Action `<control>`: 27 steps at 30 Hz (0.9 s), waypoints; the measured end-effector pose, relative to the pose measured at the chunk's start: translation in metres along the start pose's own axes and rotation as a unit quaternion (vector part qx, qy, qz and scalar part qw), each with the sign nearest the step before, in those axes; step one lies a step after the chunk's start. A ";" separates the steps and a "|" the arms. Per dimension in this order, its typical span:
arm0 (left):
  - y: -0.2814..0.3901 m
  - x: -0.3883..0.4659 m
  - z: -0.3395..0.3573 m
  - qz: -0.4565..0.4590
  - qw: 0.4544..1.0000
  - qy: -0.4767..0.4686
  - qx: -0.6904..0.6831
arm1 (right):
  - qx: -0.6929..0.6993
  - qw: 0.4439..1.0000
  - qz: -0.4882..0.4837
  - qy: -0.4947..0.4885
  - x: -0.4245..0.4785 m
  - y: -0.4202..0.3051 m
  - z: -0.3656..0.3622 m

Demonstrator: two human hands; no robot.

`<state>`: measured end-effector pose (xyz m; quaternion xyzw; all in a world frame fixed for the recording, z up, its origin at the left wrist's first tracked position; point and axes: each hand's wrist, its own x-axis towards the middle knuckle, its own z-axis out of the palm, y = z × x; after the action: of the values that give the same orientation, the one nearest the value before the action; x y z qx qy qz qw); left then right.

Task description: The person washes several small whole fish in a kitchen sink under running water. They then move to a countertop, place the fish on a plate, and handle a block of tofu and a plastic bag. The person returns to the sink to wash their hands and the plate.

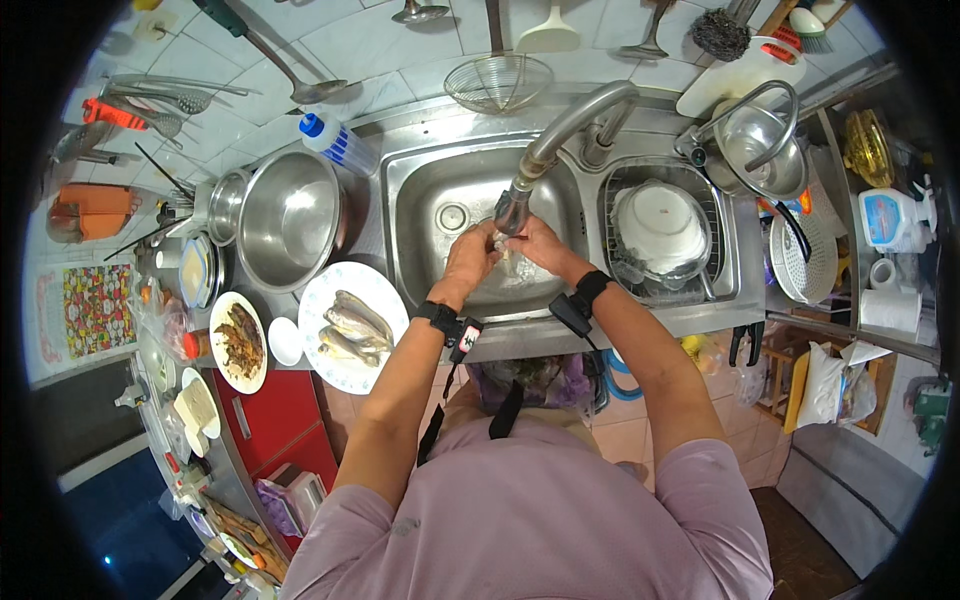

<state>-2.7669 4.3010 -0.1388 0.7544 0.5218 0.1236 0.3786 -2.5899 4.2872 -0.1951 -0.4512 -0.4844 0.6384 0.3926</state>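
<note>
My left hand (pixel 471 259) and my right hand (pixel 541 246) meet under the spout of the metal faucet (pixel 516 202), over the steel sink basin (pixel 427 187). Between their fingertips is a small, pale, wet thing (pixel 510 262), mostly hidden by the fingers and the spout; I cannot tell what it is. Both hands have their fingers bent around it. Left of the basin, several whole small fish (pixel 358 322) lie on a white plate with a floral rim (pixel 319 300). The drain (pixel 451 217) shows beyond my left hand.
At left stand a large steel bowl (pixel 289 221), a squeeze bottle (pixel 341 146), a small white dish (pixel 286 341) and a plate of brown food (pixel 240 343). White bowls (pixel 660 217) sit in the rack in the right basin. A wire strainer (pixel 499 82) hangs behind the sink.
</note>
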 end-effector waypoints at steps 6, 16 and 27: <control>0.011 0.005 0.016 0.019 0.998 0.033 0.054 | -0.105 0.994 0.002 0.017 0.012 0.030 -0.028; 0.019 -0.018 -0.007 -0.009 0.997 0.030 0.064 | -0.536 0.726 -0.334 0.272 0.078 -0.092 -0.106; 0.027 -0.085 -0.068 -0.055 0.988 0.145 -0.025 | -0.675 0.663 -0.258 0.195 0.104 -0.093 -0.134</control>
<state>-2.8239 4.2514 -0.0552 0.6890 0.6087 0.2239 0.3234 -2.4858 4.4409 -0.1413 -0.5634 -0.7922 -0.0929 0.2153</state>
